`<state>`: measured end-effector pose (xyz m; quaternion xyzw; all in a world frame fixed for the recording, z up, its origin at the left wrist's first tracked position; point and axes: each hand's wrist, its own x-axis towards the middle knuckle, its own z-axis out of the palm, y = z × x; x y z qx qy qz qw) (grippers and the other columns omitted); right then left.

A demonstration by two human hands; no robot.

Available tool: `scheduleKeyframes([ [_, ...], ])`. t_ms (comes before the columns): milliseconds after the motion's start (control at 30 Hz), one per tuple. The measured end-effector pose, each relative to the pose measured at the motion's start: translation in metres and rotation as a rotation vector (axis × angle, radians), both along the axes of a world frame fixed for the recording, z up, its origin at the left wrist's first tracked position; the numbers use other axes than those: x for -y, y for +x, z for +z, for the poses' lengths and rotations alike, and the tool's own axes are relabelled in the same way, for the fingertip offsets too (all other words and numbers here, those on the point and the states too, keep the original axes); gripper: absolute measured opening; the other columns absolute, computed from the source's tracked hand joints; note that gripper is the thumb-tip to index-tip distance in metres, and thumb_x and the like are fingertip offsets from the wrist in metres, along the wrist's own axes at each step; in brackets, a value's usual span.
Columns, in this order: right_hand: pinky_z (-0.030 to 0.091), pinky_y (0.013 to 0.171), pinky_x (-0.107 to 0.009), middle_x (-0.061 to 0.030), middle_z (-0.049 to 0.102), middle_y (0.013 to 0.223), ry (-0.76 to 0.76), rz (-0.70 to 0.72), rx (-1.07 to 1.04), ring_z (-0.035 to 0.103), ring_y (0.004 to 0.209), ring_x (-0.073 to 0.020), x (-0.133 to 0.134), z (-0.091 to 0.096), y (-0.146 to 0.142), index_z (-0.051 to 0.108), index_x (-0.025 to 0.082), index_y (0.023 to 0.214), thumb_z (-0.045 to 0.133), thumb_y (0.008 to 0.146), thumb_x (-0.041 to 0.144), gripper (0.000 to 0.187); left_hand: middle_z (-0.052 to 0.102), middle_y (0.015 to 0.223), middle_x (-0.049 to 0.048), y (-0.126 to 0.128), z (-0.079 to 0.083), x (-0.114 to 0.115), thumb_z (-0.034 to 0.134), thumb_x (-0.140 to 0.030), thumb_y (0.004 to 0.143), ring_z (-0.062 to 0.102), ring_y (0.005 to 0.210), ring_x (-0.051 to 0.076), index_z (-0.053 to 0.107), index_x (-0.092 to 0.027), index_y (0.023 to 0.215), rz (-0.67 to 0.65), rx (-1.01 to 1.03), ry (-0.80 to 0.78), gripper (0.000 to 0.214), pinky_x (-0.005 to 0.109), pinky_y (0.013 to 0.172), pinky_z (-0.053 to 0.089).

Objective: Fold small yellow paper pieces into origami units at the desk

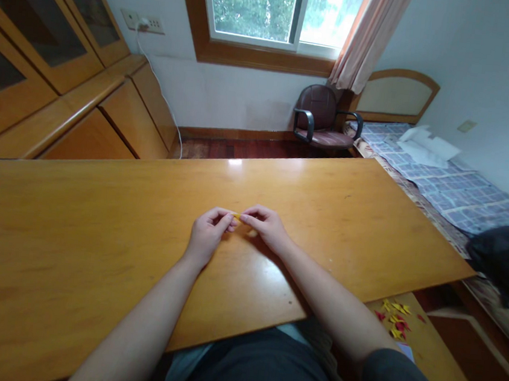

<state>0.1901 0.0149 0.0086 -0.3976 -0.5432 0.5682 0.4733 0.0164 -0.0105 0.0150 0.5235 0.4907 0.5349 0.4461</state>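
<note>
Between my two hands is a small piece of folded yellow paper (237,216), pinched from both sides just above the wooden table (96,228). My left hand (208,232) grips its left end between thumb and fingers. On the other side, my right hand (268,225) pinches the right end with thumb and forefinger. Fingers cover most of the paper, so its exact shape cannot be made out.
Several small yellow and red folded papers (398,319) lie on a lower wooden surface (441,361) at the right. Beyond the table stand an armchair (319,115) and a bed (455,181) with a black bag (506,259). A wooden cabinet (75,117) lines the left wall.
</note>
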Motion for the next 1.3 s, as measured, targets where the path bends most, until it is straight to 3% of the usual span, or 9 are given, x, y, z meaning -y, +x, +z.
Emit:
scheduleKeyframes([
  [533,0.046,0.072,-0.027,-0.0004,0.07,0.078,-0.046,0.008,-0.02,0.06,0.073,-0.0136,-0.0018,-0.0018,-0.0001,0.073,0.018,0.084,0.076,0.074,0.044,0.028,0.07,0.077,0.002,-0.0012,-0.0038,-0.0025,0.068,-0.04,0.084,0.06,0.063,0.013,0.069,-0.017,0.087,0.043,0.015,0.009,0.024,0.024,0.061,0.049],
  [733,0.044,0.066,-0.025,-0.0006,0.071,0.082,-0.113,0.05,-0.062,0.058,0.071,-0.0124,-0.0036,-0.0068,-0.0022,0.072,0.018,0.088,0.082,0.066,0.041,0.034,0.07,0.076,0.0015,-0.0016,-0.0057,-0.0053,0.068,-0.04,0.083,0.06,0.062,0.013,0.068,-0.017,0.088,0.072,0.048,0.02,0.024,0.024,0.061,0.048],
  [1000,0.044,0.07,-0.026,-0.0008,0.07,0.077,-0.085,0.044,-0.059,0.059,0.07,-0.0125,-0.0028,-0.004,-0.0008,0.07,0.017,0.08,0.08,0.069,0.041,0.028,0.071,0.083,0.0017,0.0012,-0.004,-0.0052,0.068,-0.041,0.082,0.06,0.064,0.012,0.068,-0.018,0.095,-0.026,0.13,-0.032,0.026,0.024,0.06,0.047],
  [1133,0.044,0.069,-0.026,-0.0013,0.07,0.078,-0.088,0.067,-0.034,0.059,0.069,-0.0125,-0.0013,-0.0038,-0.0013,0.07,0.016,0.082,0.079,0.069,0.043,0.031,0.063,0.067,-0.0019,0.001,-0.0054,-0.0061,0.071,-0.04,0.081,0.056,0.062,0.012,0.069,-0.018,0.088,-0.05,0.06,-0.027,0.024,0.023,0.06,0.045],
  [1300,0.041,0.062,-0.024,0.0003,0.066,0.075,-0.013,0.108,0.104,0.055,0.066,-0.0121,0.0031,-0.0045,-0.0034,0.07,0.016,0.082,0.074,0.074,0.048,0.033,0.06,0.071,-0.0028,0.0002,-0.0069,-0.0074,0.071,-0.037,0.082,0.054,0.063,0.011,0.067,-0.019,0.084,-0.022,0.053,0.024,0.019,0.024,0.064,0.044],
])
